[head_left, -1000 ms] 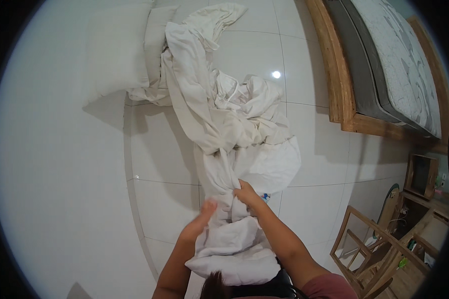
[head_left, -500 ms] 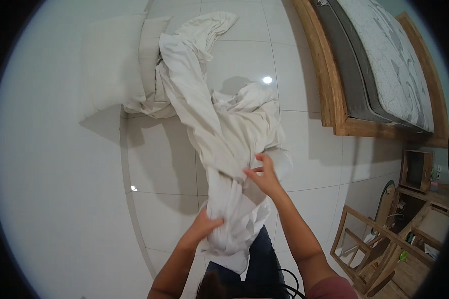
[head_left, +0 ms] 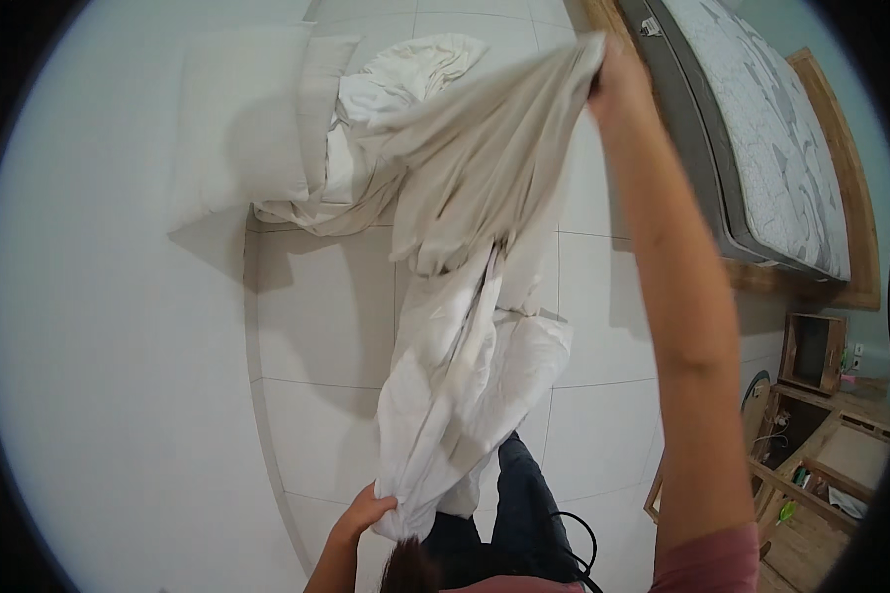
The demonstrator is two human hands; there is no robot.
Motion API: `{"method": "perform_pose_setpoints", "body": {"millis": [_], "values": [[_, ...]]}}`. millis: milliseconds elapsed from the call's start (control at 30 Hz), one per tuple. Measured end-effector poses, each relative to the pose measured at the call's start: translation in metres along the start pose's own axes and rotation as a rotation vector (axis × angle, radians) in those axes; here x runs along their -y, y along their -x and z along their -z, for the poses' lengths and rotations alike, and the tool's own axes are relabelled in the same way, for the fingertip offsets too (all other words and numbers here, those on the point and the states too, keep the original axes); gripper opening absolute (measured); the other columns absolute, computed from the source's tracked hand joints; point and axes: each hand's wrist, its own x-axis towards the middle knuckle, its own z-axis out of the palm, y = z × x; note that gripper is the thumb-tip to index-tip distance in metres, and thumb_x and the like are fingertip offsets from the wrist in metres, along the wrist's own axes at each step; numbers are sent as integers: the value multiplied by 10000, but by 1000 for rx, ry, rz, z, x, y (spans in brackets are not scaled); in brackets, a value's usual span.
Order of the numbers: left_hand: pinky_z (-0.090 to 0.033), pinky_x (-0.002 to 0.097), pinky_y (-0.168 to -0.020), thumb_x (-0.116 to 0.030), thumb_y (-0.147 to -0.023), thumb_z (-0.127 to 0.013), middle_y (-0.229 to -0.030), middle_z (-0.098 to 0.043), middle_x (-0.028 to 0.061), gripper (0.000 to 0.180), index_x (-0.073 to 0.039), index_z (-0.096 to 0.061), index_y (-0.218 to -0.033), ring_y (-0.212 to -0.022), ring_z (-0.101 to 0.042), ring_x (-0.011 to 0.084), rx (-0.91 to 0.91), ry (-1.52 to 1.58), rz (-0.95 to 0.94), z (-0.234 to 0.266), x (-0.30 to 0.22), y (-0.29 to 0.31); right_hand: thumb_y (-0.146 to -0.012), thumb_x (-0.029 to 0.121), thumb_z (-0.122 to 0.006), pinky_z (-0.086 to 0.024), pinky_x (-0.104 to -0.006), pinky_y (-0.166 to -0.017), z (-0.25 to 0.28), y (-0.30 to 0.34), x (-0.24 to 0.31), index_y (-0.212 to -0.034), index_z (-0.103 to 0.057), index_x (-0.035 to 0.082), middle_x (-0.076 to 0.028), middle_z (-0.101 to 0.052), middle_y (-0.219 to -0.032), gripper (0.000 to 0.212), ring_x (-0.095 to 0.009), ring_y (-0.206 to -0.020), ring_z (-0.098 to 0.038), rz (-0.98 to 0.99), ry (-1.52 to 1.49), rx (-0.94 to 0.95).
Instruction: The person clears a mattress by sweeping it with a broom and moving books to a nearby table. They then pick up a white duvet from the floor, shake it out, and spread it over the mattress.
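A long cream bed sheet (head_left: 485, 148) is stretched up toward the far right, its corner pinched in my raised right hand (head_left: 623, 87). Its folds hang down over a white sheet (head_left: 420, 395), which runs toward my legs. My left hand (head_left: 368, 510), low and near my body, is closed on the near edge of this white sheet. Whether the cream and white cloths are joined cannot be made out. Beyond them, a crumpled end of white cloth (head_left: 415, 64) lies on the floor.
Two pale pillows, the front one (head_left: 237, 119) largest, lean against the wall at left. On the right stands a patterned mattress (head_left: 761, 128) in a wooden bed frame (head_left: 865, 198). Wooden furniture (head_left: 811, 514) with small items fills the lower right. Pale floor tiles (head_left: 326, 316) lie between.
My right hand has swung up and away to the far right, pulling the cream sheet up with it. My left hand has drawn the white sheet lower, toward my body.
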Motion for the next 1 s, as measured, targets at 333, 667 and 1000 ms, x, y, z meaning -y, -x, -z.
{"method": "perform_pose_setpoints", "body": {"millis": [333,667,1000], "values": [[-419,316,-882,-66,-676,-554,-1072,-589,116,516,52,-488,-1174,-979,-559,230,-36,251,39,6,-24,19,-854,384,-546,-303,-367,-997,9,37,-96,-1340,-333,63,-68,-336,-1369,620,-182,-1227,-350,-61,640,605],[-383,316,-931,-72,-694,-571,-1158,-532,110,585,30,-404,-1246,-1068,-503,201,165,95,-94,4,-48,3,-716,70,-529,-459,-330,-771,165,305,-320,-1252,-391,4,-233,-574,-1013,557,-277,-923,-572,-655,1016,305],[-357,317,-959,-300,-877,-492,-1265,-457,112,549,40,-356,-1286,-1140,-452,195,97,315,-93,-19,-128,-16,-658,0,-458,-436,-323,-769,62,346,-109,-977,-566,0,-203,-597,-867,337,-284,-825,-573,-740,557,1414]]}}
